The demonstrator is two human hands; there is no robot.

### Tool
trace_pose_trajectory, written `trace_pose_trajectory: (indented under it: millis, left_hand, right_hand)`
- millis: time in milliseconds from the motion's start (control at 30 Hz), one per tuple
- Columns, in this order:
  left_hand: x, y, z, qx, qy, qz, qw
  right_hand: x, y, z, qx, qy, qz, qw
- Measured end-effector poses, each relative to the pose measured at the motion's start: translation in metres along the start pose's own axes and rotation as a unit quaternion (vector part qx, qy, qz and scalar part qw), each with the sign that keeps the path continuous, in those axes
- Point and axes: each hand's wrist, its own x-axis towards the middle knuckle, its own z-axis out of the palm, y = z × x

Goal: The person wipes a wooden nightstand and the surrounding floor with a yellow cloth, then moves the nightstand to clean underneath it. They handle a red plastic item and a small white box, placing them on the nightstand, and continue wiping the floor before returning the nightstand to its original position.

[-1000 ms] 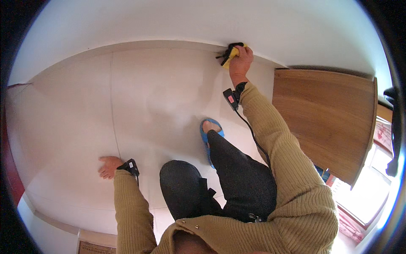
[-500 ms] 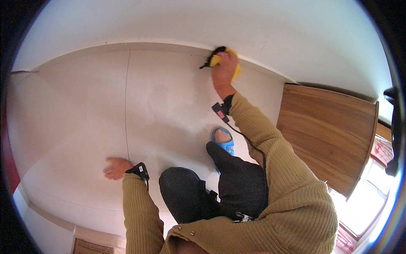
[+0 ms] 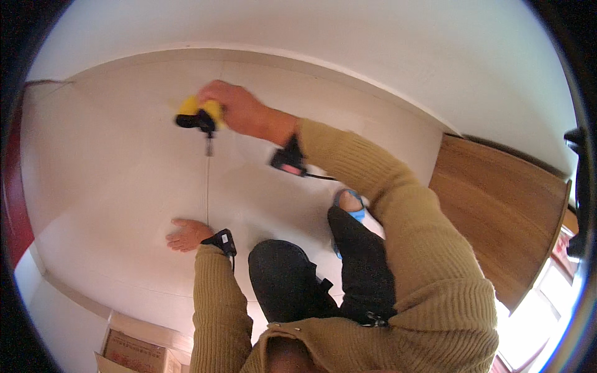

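Note:
My right hand point(image 3: 235, 104) is closed on a yellow-and-black cloth point(image 3: 196, 114), somewhat smeared by motion. A thin dark strip dangles from the cloth. The hand and cloth are over the pale tiled floor point(image 3: 124, 161), around the far end of a tile seam; I cannot tell whether the cloth touches the tiles. My left hand point(image 3: 188, 235) lies flat on the floor near the same seam, fingers stretched out, holding nothing. Black devices are strapped at both wrists.
A white wall with a low skirting point(image 3: 261, 60) curves along the far side. At the right stands a brown wooden panel point(image 3: 497, 205), with a bright window beyond. A cardboard box point(image 3: 134, 353) sits at the lower left, and a red edge point(image 3: 15, 193) shows at far left.
My right hand has swept the cloth leftward from the skirting and a little nearer to me. My left hand stays on the floor; the whole view has shifted slightly.

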Motion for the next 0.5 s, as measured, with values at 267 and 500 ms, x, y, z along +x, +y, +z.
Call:
trace_pose_trajectory:
  millis: [267,500]
  left_hand:
    - [0.0,0.006,-0.007,-0.024,0.015,-0.005,1.0]
    - [-0.004,0.014,-0.033,-0.042,-0.05,-0.018,0.998]
  right_hand:
    - [-0.056,-0.027,-0.124,-0.429,0.109,-0.002,0.897]
    - [-0.048,0.026,-0.088,-0.47,0.071,0.047,0.879]
